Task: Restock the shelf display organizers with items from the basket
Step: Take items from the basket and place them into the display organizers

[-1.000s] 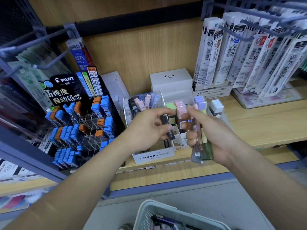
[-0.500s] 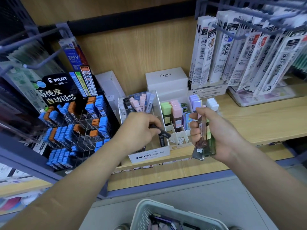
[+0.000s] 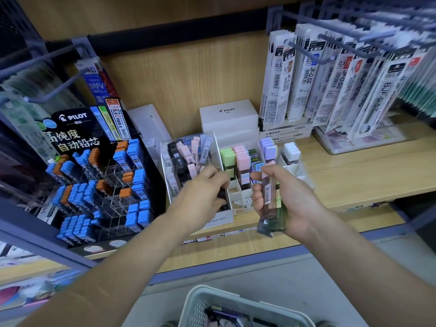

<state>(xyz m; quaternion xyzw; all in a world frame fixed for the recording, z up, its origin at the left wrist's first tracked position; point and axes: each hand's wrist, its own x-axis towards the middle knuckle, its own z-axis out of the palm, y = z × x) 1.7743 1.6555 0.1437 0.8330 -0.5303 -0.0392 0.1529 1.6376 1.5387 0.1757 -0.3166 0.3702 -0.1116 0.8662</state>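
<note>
A clear acrylic organizer on the wooden shelf holds upright lead cases in black, pink and pale blue. My left hand reaches into its front right slot and pinches a black lead case, mostly hidden by my fingers. My right hand grips a bundle of lead cases with pink, green and dark bodies, held upright in front of a white divided organizer. That organizer carries green, pink, purple and white-capped cases. The grey basket sits at the bottom edge, with a few items inside.
A black Pilot display rack with blue and orange lead cases stands at the left. White Pilot boxes sit behind the organizers. Refill packs hang from hooks at the upper right, above bare shelf wood.
My left hand took a black case from beside the bundle, moved left and lowered it into the clear organizer's front slot. My right hand stayed roughly in place with the bundle.
</note>
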